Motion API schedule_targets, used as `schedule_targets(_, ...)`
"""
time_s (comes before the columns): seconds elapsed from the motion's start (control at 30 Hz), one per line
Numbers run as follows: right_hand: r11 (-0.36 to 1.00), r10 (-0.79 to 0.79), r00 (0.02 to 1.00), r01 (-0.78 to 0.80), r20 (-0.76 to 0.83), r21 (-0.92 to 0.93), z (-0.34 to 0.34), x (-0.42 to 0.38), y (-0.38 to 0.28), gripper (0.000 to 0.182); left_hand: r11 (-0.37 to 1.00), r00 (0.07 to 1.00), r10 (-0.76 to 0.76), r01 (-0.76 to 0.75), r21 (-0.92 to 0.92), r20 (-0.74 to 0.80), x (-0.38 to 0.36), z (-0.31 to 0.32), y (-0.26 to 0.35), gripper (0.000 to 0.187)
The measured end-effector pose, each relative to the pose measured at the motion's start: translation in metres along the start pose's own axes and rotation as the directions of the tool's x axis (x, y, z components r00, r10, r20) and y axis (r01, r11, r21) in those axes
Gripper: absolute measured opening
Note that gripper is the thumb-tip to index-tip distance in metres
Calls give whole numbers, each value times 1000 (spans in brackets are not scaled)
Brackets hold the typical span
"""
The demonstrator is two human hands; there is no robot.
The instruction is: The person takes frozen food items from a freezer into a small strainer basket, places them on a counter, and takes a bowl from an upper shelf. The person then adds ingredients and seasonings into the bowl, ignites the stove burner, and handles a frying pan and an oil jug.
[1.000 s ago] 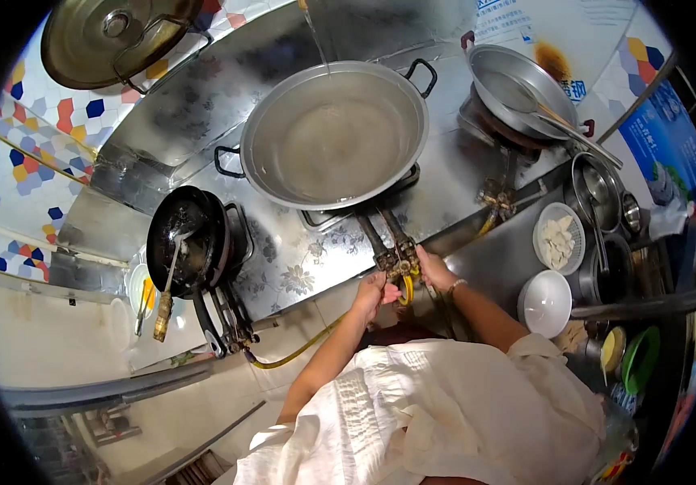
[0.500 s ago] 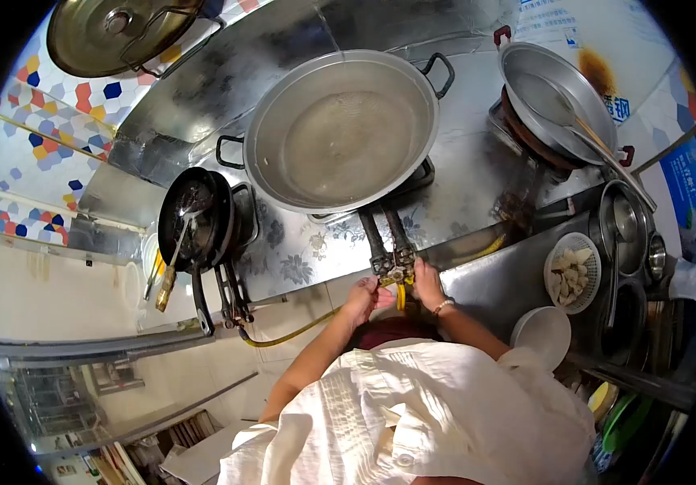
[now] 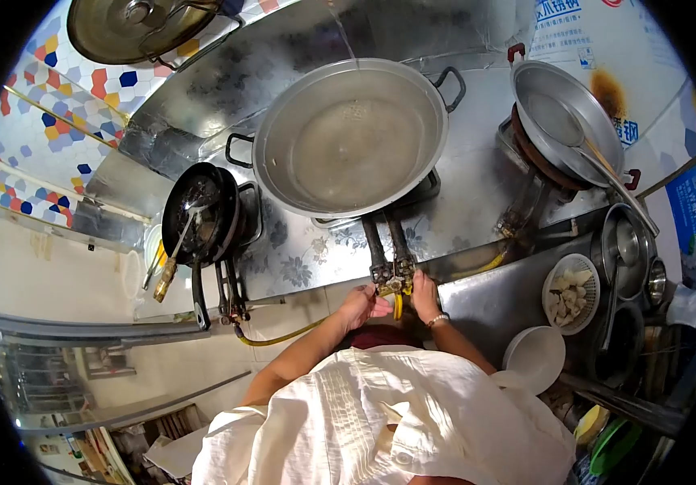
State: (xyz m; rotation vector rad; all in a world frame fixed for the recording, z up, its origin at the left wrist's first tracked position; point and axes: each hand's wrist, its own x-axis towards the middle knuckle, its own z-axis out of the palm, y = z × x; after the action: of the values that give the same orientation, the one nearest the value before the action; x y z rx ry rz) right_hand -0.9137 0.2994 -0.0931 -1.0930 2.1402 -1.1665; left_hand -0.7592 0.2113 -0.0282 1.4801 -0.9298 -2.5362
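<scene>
My left hand (image 3: 359, 308) reaches the left side of the gas valve (image 3: 393, 284) at the front of the middle burner. Its thumb and index finger close on the valve, while the other fingers stretch to the right below it. On the valve's right side, my right hand (image 3: 425, 299) grips with its fingertips; small details there are partly hidden. A yellow gas hose (image 3: 398, 306) hangs from the valve between both hands. Behind them, a large two-handled pot (image 3: 273, 174) holding cloudy liquid sits over the burner (image 3: 420, 192).
Stacked black pans (image 3: 178, 198) with a spatula stand at left. A metal wok (image 3: 607, 121) with a strainer is at right. Near my right arm are a white basket of pale pieces (image 3: 569, 293) and a white bowl (image 3: 535, 360). A lid (image 3: 93, 32) is upper left.
The view has shifted slightly, so the cookware appears a little lower and mostly further right. Both hands stay at the valve with little visible movement.
</scene>
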Motion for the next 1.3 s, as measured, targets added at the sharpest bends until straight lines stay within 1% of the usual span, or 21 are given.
schedule_targets(0.07,999,-34,999,34,10,-24,-2,1,-1,37,1000,1000,-3,3,-6,2,1,-1,1,40)
schedule_targets(0.13,989,108,991,-115,78,91,-4,1,-2,27,1000,1000,-28,28,12,-8,2,-1,0,41)
schedule_targets(0.27,1000,-25,999,25,-23,12,-2,-1,-3,29,1000,1000,-23,23,13,-18,3,-2,0,43)
schedule_targets(0.3,998,43,999,-44,20,49,-2,-1,-1,26,999,999,-33,33,9,-10,3,-2,0,43)
schedule_targets(0.43,994,84,992,-90,93,60,8,0,18,20,998,999,-40,40,-46,8,5,-3,-3,43)
schedule_targets(0.47,983,-53,996,64,65,-171,-1,1,2,17,997,999,-33,32,-70,-15,3,-4,-4,43)
schedule_targets(0.53,984,-97,995,101,30,-144,2,0,7,14,999,1000,-11,10,-50,-13,3,0,-4,42)
schedule_targets(0.57,984,-145,989,141,-37,-106,5,0,7,33,999,999,-20,19,-44,-33,1,3,-2,42)
schedule_targets(0.6,984,-142,989,138,-28,-109,6,0,9,33,998,999,-26,24,-53,-34,0,4,-2,42)
schedule_targets(0.67,999,-22,999,23,41,-32,5,0,10,16,999,999,-16,14,-41,-43,0,5,-1,43)
schedule_targets(0.7,990,93,994,-99,66,96,5,0,9,20,999,998,-27,25,-33,-60,-1,6,1,44)
schedule_targets(0.73,999,17,999,-18,37,27,6,0,8,23,999,998,-33,31,-32,-53,-1,5,0,44)
schedule_targets(0.87,1000,25,1000,-25,10,-6,12,-1,14,23,999,999,-36,36,-9,-38,3,4,-3,46)
schedule_targets(0.93,990,110,994,-111,21,88,12,-1,14,31,1000,999,-30,30,0,-45,1,4,0,45)
schedule_targets(1.03,985,175,984,-175,-21,-6,-4,3,-14,54,999,999,-39,39,11,-33,3,5,0,45)
schedule_targets(1.07,984,175,984,-176,-37,-5,-11,7,-21,54,999,999,-42,42,-8,-30,4,4,-1,45)
schedule_targets(1.1,942,334,932,-332,137,-40,-19,13,-28,57,999,999,-39,39,1,-23,5,2,-2,45)
schedule_targets(1.13,876,478,825,-471,302,-99,-25,17,-34,61,999,999,-36,36,9,-18,3,4,0,45)
schedule_targets(1.2,883,467,844,-462,264,-86,-19,15,-26,67,999,997,-38,38,-10,-67,-1,10,1,45)
schedule_targets(1.27,967,256,958,-253,127,-36,-20,10,-30,65,999,997,-32,33,1,-68,-1,10,2,44)
schedule_targets(1.3,971,237,965,-239,109,1,-14,9,-22,61,999,996,-42,42,0,-76,1,9,1,44)
